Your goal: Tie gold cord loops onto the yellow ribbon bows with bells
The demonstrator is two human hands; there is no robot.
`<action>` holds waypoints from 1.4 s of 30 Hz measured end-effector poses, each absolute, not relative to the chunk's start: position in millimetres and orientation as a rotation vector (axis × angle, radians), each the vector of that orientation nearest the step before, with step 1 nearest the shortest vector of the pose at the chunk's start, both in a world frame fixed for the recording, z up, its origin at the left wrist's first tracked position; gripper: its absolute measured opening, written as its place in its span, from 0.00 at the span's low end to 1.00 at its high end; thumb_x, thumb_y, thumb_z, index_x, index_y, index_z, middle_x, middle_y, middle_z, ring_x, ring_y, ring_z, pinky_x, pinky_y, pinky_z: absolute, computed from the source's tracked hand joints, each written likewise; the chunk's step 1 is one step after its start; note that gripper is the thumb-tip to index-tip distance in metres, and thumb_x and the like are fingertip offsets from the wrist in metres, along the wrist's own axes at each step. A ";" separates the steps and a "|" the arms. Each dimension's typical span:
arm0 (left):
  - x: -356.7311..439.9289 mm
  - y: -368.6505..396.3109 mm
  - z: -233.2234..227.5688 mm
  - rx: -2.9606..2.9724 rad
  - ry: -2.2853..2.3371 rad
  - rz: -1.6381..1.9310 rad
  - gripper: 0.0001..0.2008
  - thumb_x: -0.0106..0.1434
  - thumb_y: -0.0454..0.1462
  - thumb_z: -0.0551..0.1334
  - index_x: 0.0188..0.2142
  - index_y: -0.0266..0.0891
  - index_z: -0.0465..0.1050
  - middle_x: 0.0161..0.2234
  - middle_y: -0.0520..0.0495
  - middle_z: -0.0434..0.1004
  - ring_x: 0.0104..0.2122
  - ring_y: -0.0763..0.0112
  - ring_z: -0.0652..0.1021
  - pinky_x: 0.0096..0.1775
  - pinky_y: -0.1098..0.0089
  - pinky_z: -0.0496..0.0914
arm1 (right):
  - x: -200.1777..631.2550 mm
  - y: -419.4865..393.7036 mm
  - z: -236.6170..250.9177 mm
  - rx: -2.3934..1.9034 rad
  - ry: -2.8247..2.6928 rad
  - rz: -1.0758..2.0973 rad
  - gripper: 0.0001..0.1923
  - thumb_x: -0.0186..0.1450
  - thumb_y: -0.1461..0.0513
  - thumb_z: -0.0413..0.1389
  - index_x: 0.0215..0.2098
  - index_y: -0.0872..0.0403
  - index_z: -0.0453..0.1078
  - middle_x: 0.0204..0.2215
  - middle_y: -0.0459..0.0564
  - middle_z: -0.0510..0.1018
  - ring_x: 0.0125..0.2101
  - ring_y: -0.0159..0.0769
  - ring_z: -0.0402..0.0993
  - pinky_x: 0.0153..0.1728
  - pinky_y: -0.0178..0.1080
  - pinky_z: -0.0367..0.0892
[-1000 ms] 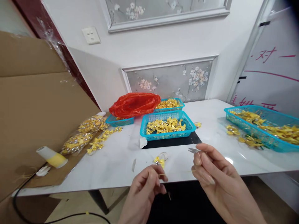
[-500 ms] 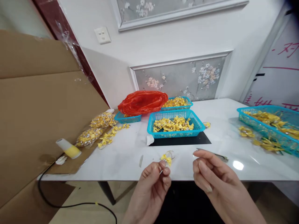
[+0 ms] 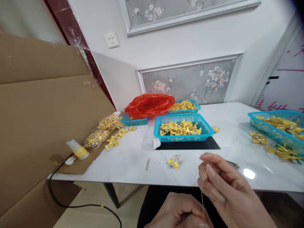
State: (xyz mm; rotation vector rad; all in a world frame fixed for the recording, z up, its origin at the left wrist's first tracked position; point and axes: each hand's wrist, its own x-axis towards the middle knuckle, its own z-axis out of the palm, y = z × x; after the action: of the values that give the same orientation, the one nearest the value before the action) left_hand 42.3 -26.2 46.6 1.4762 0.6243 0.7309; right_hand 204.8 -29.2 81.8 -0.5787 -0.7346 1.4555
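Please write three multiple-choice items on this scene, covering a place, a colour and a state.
1. Where does the single yellow bow lie?
A. in a basket
B. on the white table in front of the nearest basket
C. on the cardboard

2. What colour is the plastic bag?
A. red
B. green
C. black

3. What does the right hand do?
A. lies flat
B. pinches a thin thread
C. grips scissors

B: the yellow bow lies on the white table.
A: the plastic bag is red.
B: the right hand pinches the thread running down to the left hand.

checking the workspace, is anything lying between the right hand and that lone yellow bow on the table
Nothing visible does. The right hand, pinching a thin yellow thread that runs down to the left hand, is apart from the yellow bow; only bare white table lies between them.
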 end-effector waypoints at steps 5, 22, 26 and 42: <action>44.2 -21.1 48.1 1.371 0.737 0.818 0.08 0.55 0.42 0.73 0.29 0.38 0.85 0.25 0.43 0.83 0.25 0.70 0.78 0.30 0.72 0.69 | 205.8 -30.1 80.9 -0.567 -0.757 1.511 0.09 0.63 0.56 0.64 0.41 0.47 0.75 0.22 0.43 0.67 0.19 0.23 0.57 0.20 0.28 0.57; 28.7 -11.0 83.9 0.986 0.813 1.200 0.18 0.46 0.33 0.77 0.19 0.37 0.68 0.21 0.55 0.75 0.22 0.80 0.69 0.27 0.78 0.63 | 205.1 -43.0 86.8 -0.843 -0.627 1.541 0.20 0.49 0.50 0.73 0.36 0.48 0.78 0.23 0.45 0.71 0.23 0.27 0.62 0.21 0.29 0.57; 29.0 -12.2 83.7 1.027 0.838 1.160 0.17 0.44 0.31 0.77 0.20 0.37 0.67 0.21 0.54 0.75 0.21 0.79 0.70 0.26 0.77 0.63 | 210.0 -41.0 83.3 -0.868 -0.674 1.455 0.17 0.53 0.51 0.71 0.37 0.47 0.78 0.24 0.46 0.71 0.25 0.30 0.64 0.20 0.30 0.60; 17.6 -16.5 73.3 1.188 0.947 0.999 0.13 0.46 0.29 0.73 0.22 0.36 0.68 0.23 0.53 0.72 0.22 0.79 0.68 0.26 0.77 0.62 | 265.0 -23.9 36.0 -1.119 -0.874 1.054 0.25 0.48 0.53 0.73 0.43 0.49 0.78 0.32 0.52 0.79 0.32 0.40 0.75 0.27 0.33 0.76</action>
State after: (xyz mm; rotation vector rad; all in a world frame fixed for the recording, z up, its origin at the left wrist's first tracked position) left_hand 17.6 -16.5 73.3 1.1878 0.9466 0.9985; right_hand 265.0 -23.9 36.0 -1.1193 -0.8739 1.0543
